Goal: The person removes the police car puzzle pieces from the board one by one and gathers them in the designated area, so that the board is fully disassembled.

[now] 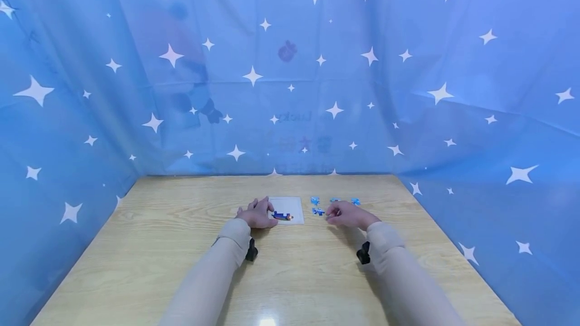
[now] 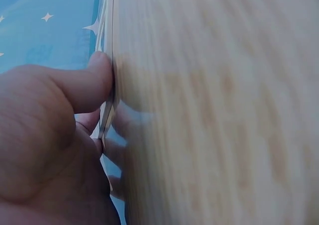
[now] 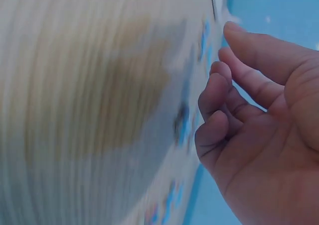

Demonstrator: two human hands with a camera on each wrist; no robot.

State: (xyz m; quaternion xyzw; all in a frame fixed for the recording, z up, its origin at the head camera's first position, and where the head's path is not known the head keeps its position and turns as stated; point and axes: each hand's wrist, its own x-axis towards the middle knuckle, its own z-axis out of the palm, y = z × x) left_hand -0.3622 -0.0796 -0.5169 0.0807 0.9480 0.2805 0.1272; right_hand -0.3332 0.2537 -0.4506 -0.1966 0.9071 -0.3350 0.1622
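Note:
My left hand [image 1: 258, 214] rests at the left side of a white puzzle board [image 1: 295, 205], thumb at its near left corner and fingers along the left edge. In the left wrist view the thumb [image 2: 89, 85] touches the board's edge. Joined dark-blue and orange puzzle pieces [image 1: 283, 217] lie along the board's near part. To the right, my right hand [image 1: 348, 214] hovers low beside loose blue puzzle pieces [image 1: 318, 211]. The right wrist view shows its fingers [image 3: 214, 93] loosely bent, thumb apart, with nothing visible between them.
More loose pieces lie behind the right hand, including one blue piece [image 1: 314, 200] and another [image 1: 355, 201] farther right. The wooden table [image 1: 290, 275] meets a blue star-patterned curtain [image 1: 290, 130] at the back and sides.

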